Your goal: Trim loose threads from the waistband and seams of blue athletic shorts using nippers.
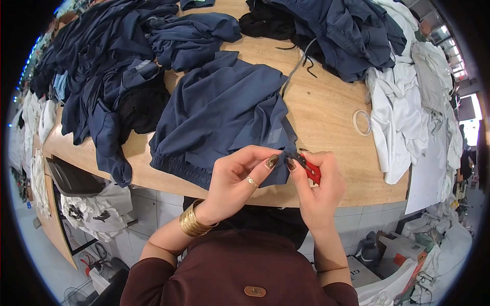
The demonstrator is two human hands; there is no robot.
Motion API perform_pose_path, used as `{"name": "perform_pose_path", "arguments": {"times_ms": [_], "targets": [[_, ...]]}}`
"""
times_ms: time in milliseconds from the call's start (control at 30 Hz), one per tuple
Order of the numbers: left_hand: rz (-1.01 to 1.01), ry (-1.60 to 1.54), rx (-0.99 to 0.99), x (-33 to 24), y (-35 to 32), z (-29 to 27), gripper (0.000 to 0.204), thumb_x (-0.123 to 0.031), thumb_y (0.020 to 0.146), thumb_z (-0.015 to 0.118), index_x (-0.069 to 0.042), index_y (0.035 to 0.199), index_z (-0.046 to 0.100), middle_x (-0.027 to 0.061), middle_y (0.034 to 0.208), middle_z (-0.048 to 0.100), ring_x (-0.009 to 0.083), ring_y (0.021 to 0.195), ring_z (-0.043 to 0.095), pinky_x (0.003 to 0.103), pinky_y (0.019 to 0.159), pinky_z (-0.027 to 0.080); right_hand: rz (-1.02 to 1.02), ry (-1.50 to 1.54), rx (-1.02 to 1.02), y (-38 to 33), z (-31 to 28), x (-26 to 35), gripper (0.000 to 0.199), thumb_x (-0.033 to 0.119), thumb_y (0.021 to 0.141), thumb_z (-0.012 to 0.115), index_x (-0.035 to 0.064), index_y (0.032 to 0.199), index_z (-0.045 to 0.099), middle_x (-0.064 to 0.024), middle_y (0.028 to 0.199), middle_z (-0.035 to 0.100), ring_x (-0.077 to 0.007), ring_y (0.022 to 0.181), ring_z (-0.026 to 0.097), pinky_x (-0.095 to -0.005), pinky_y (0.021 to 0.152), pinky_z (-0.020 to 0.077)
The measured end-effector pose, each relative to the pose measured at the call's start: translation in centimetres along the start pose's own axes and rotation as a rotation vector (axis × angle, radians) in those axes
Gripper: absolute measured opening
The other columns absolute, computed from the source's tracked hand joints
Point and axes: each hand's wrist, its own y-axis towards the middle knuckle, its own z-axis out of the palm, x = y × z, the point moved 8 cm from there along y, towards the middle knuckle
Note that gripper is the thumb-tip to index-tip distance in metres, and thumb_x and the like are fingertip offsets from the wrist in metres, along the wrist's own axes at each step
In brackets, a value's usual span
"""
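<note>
A navy garment (219, 109) with a gathered elastic edge lies spread on the wooden table in front of me. My left hand (237, 176), with a ring and gold bangles, pinches a bit of its right edge between thumb and fingertips. Close against it, my right hand (324, 188) is closed round small red-handled thread snips (313, 173). The dark tips of the snips meet the cloth at my left fingertips, and the thumbs nearly touch. Whether the blades are parted is too small to tell. A translucent patch (274, 136) sits on the garment near the hands.
More navy garments (102, 46) are heaped at the left and a navy pile (347, 35) at the far right. White cloth (400, 112) hangs over the right edge. A tape roll (362, 123) lies on the table (337, 122), and a grey cord (296, 69) runs beside the garment.
</note>
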Motion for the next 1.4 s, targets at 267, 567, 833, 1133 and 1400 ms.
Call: {"name": "perform_pose_path", "arguments": {"times_ms": [267, 567, 833, 1133, 1400], "targets": [[-0.082, -0.126, 0.039, 0.7, 0.2, -0.2, 0.018, -0.004, 0.091, 0.052, 0.004, 0.107, 0.058, -0.0009, 0.089, 0.061, -0.0013, 0.073, 0.047, 0.014, 0.06, 0.036, -0.099, -0.051, 0.011, 0.2, -0.3, 0.7, 0.021, 0.007, 0.069, 0.073, 0.004, 0.083, 0.058, -0.0041, 0.069, 0.057, -0.0184, 0.057, 0.049, -0.0284, 0.048, 0.0395], [-0.066, -0.151, 0.064, 0.5, 0.3, -0.2, 0.019, -0.003, 0.09, 0.053, 0.004, 0.107, 0.057, 0.0016, 0.092, 0.062, 0.0002, 0.077, 0.05, 0.014, 0.064, 0.039, -0.162, -0.052, -0.005, 0.3, -0.4, 1.1, 0.022, 0.008, 0.067, 0.075, 0.0048, 0.081, 0.059, -0.0028, 0.066, 0.054, -0.0178, 0.056, 0.047, -0.028, 0.047, 0.0376], [-0.021, -0.049, 0.058, -0.2, 0.2, 0.0, 0.019, -0.003, 0.091, 0.052, 0.004, 0.107, 0.057, 0.0013, 0.092, 0.062, 0.0006, 0.078, 0.05, 0.015, 0.066, 0.041, -0.218, -0.112, 0.003, 0.5, -0.7, 1.3, 0.024, 0.008, 0.066, 0.075, 0.0055, 0.082, 0.058, -0.0026, 0.064, 0.052, -0.0179, 0.055, 0.046, -0.0289, 0.047, 0.0355], [-0.031, -0.049, 0.059, 0.0, 0.1, -0.1, 0.018, -0.004, 0.091, 0.053, 0.005, 0.106, 0.057, 0.0015, 0.092, 0.062, 0.0017, 0.08, 0.052, 0.016, 0.068, 0.042, -0.114, 0.013, 0.064, 0.6, -0.1, 0.6, 0.022, 0.008, 0.068, 0.075, 0.0049, 0.082, 0.058, -0.0029, 0.064, 0.053, -0.0179, 0.057, 0.048, -0.0278, 0.049, 0.038], [-0.056, -0.069, 0.039, -0.1, 0.0, -0.2, 0.018, -0.003, 0.09, 0.053, 0.006, 0.105, 0.057, 0.0042, 0.095, 0.063, 0.0034, 0.084, 0.054, 0.017, 0.072, 0.044, 0.061, 0.201, 0.018, 0.0, -0.2, -0.9, 0.022, 0.006, 0.069, 0.074, 0.0036, 0.083, 0.058, -0.0049, 0.067, 0.055, -0.0184, 0.058, 0.05, -0.0276, 0.05, 0.0394]]}}
